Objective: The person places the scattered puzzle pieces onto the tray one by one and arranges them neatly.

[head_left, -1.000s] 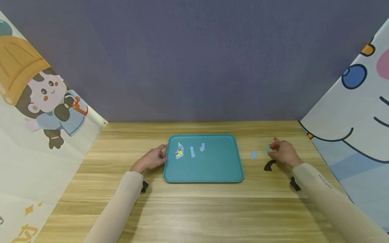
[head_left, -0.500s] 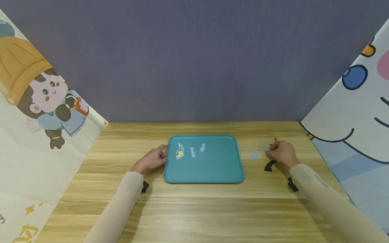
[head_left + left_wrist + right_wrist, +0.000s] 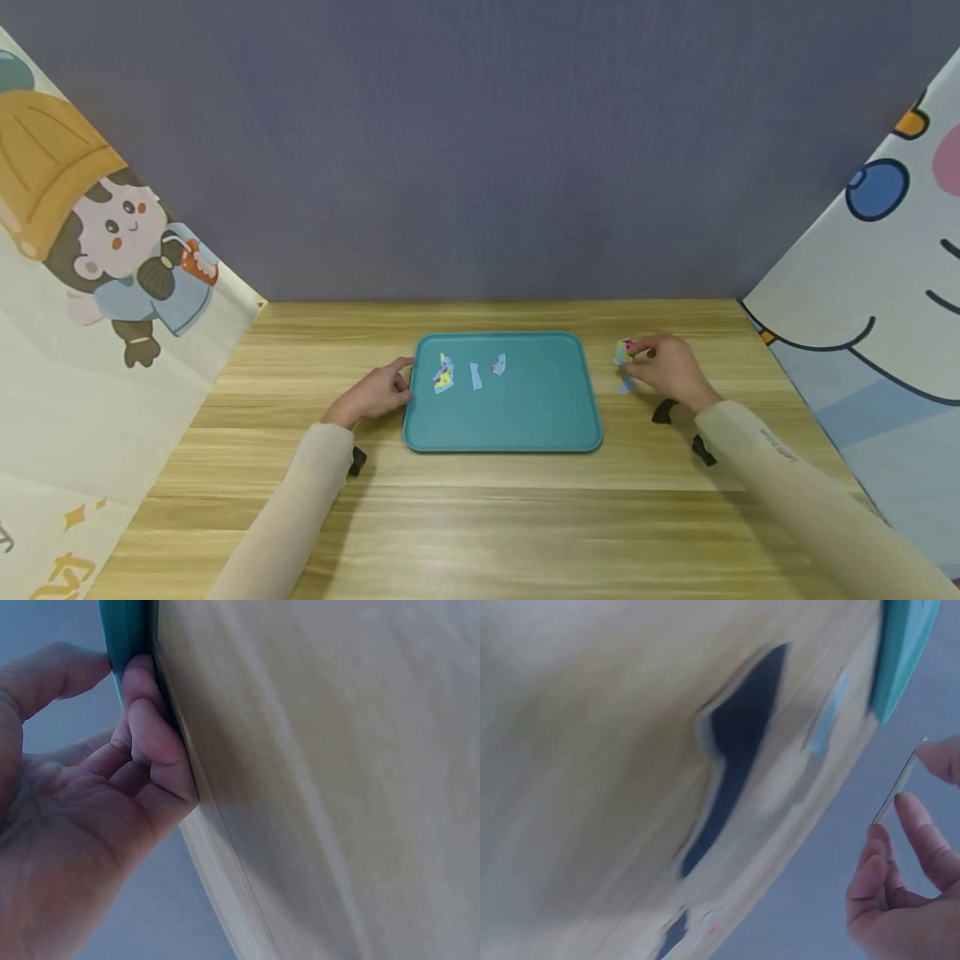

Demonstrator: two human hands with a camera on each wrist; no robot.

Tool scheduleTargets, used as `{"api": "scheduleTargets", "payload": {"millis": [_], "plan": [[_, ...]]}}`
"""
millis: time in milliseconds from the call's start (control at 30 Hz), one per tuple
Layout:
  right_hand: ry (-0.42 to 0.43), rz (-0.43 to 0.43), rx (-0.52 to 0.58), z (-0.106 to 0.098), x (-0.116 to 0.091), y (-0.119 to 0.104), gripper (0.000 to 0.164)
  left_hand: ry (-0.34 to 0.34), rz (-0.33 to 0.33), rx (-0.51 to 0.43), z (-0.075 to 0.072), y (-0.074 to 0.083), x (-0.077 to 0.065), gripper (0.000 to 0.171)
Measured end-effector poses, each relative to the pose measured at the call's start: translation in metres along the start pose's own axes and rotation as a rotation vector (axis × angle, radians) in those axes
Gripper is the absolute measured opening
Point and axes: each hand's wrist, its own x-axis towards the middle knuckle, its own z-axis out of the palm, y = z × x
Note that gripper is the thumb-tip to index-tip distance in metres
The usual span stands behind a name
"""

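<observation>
My right hand [image 3: 667,367] pinches a small flat puzzle piece [image 3: 623,351], green and blue with a red patch, above the table right of the teal tray [image 3: 540,417]. In the right wrist view, this puzzle piece [image 3: 897,786] shows edge-on between thumb and fingers. Below it lies a light blue piece [image 3: 627,385], partly covered. A curved black piece [image 3: 663,412] rests nearer me. My left hand [image 3: 372,392] holds the tray's left edge; in the left wrist view, thumb and curled fingers meet the tray rim [image 3: 127,630].
On the tray lie a yellow-and-blue piece [image 3: 444,375], a narrow light blue piece [image 3: 476,376] and a pale blue piece [image 3: 499,364] with a red spot. In the right wrist view, another dark piece [image 3: 675,935] lies farther along. A grey wall [image 3: 480,167] stands behind the table.
My right hand has moved left towards the tray, bringing the colourful puzzle piece from the table's right side. The left hand, tray and pieces on it have stayed put.
</observation>
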Motion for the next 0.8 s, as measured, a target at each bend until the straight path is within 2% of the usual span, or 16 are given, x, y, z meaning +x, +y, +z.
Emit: {"api": "scheduleTargets", "payload": {"millis": [267, 467, 800], "plan": [[-0.051, -0.038, 0.001, 0.013, 0.009, -0.027, 0.032, 0.0, -0.001, 0.003, 0.0, 0.0, 0.0, 0.065], [-0.06, -0.117, 0.014, 0.024, 0.015, -0.049, 0.024, 0.002, -0.006, 0.004, 0.0, 0.002, 0.0, 0.066], [-0.069, -0.258, -0.003, 0.047, 0.022, -0.075, 0.024, 0.004, 0.0, 0.007, 0.0, 0.002, 0.0, 0.066]]}}
